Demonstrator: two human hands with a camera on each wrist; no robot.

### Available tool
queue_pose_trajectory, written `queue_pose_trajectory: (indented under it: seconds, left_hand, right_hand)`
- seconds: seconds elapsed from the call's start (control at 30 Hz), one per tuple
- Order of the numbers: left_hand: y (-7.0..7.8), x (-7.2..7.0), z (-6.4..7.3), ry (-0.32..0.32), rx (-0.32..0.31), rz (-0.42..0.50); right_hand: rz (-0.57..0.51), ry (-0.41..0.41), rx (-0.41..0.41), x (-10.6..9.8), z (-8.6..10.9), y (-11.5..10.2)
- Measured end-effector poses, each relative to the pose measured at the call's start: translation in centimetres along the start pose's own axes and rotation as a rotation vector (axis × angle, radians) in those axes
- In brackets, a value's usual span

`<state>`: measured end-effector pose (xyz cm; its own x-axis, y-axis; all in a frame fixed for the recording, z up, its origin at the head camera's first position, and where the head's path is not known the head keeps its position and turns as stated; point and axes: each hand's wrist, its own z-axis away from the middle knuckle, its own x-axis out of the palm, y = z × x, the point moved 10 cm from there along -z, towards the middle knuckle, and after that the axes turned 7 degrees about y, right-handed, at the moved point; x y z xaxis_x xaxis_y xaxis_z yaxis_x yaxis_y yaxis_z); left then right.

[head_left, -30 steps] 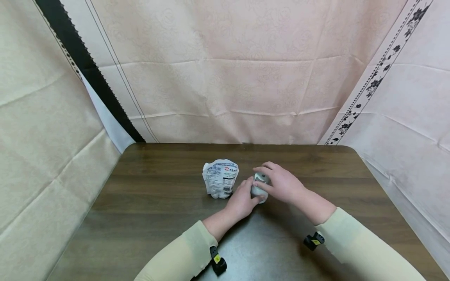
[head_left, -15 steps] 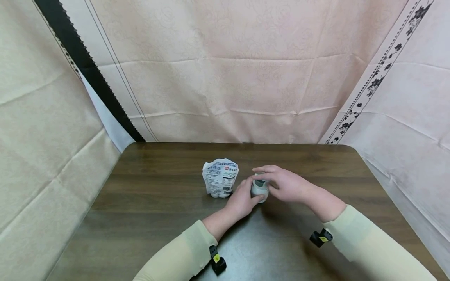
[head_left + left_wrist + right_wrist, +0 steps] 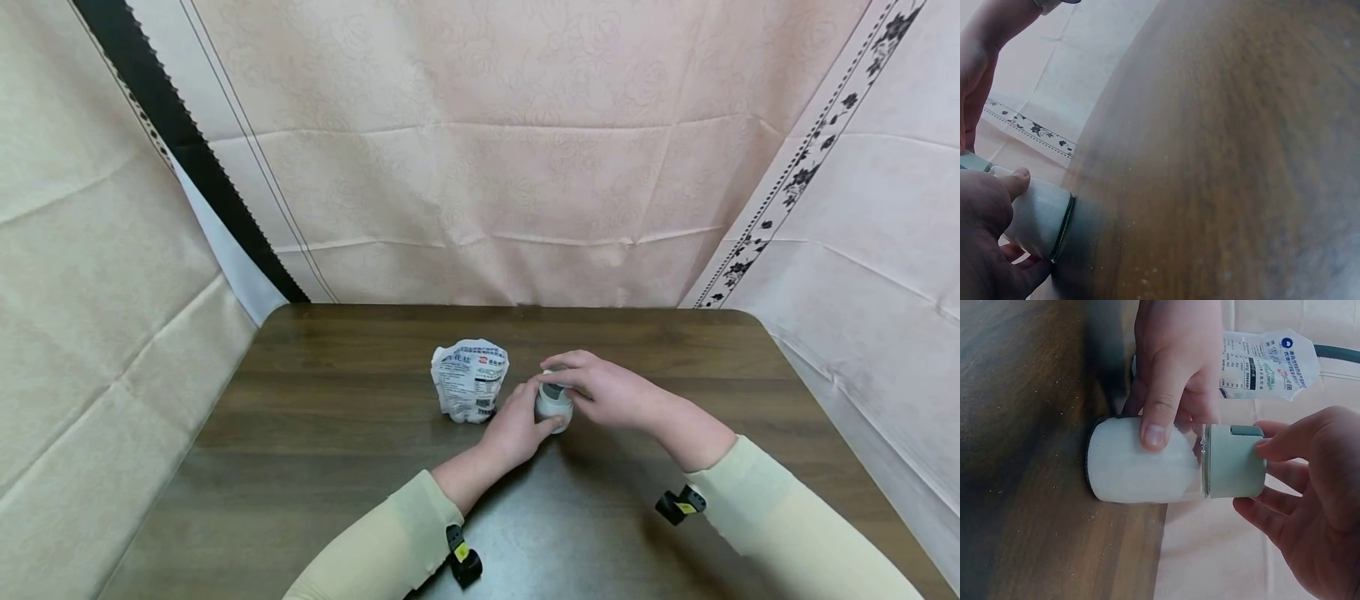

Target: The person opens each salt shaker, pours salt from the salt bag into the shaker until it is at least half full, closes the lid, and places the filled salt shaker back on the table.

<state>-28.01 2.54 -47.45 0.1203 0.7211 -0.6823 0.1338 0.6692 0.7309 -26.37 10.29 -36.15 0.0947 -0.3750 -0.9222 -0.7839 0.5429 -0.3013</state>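
A clear seasoning jar (image 3: 553,406) stands upright on the table, filled most of the way with white granules (image 3: 1138,465). Its pale green lid (image 3: 1235,461) sits on top, with a darker green tab at the lid's edge. My left hand (image 3: 517,427) grips the jar's body, thumb along its near side. With thumb and fingers my right hand (image 3: 611,392) pinches the lid from the other side. Just left of the jar is a white printed bag (image 3: 469,382), its creased top edge uneven; the left hand partly covers it in the right wrist view.
The brown wooden table (image 3: 337,467) has rounded far corners. Pale specks lie scattered on its surface near the jar. Light patterned cloth (image 3: 480,183) hangs behind the table and at both sides. A small black camera (image 3: 465,567) hangs from each sleeve.
My right hand has turned at the lid, its wrist swinging out to the right and then slightly back, so the fingers reach over the top. The left hand, jar and bag stay put.
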Motion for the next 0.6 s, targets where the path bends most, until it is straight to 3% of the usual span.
queue_pose_trajectory:
  seconds: [0.3,0.6]
  left_hand:
    - [0.46,-0.19,0.05,0.031,0.042,-0.007]
    - [0.36,-0.09,0.03,0.031,0.035,-0.019]
  right_hand:
    - [0.007,0.028,-0.029,-0.21,-0.02,-0.51]
    - [0.015,0.040,-0.022,-0.18,0.09,-0.44]
